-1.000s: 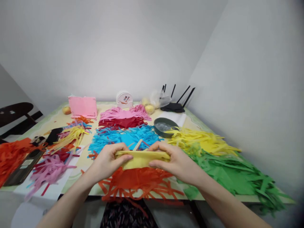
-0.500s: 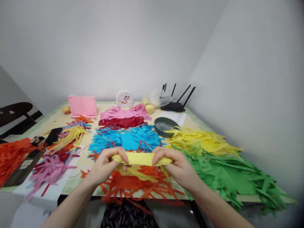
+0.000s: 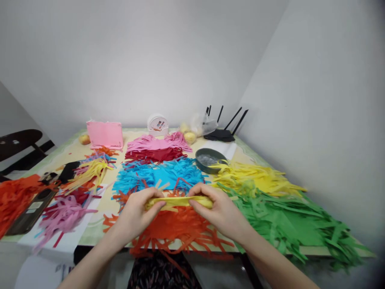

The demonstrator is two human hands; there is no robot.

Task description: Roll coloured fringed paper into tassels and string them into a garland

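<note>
Both hands pinch a narrow rolled strip of yellow tissue paper point(image 3: 177, 201), stretched level between them above the table. My left hand point(image 3: 138, 210) has thumb and fingers closed on its left end, and my right hand point(image 3: 214, 208) does the same at the right end. Under the strip lies orange fringed tissue paper point(image 3: 177, 226), its cut ends hanging over the table's front edge. Just beyond my hands is blue fringed tissue paper point(image 3: 165, 176). To the right are yellow fringed tissue paper point(image 3: 261, 180) and green fringed tissue paper point(image 3: 300, 226).
Farther back lie red point(image 3: 162, 155) and pink fringed paper point(image 3: 153, 143), beside a round dark dish point(image 3: 207, 160). A black router point(image 3: 221, 135) and a pink stand point(image 3: 105, 134) are near the wall. At left are mixed tassels point(image 3: 66, 212) and a phone point(image 3: 31, 212).
The yellow strip has turned in my fingers, its broad flat face and dangling fringe giving way to a thinner roll. My thumbs now show on the near side.
</note>
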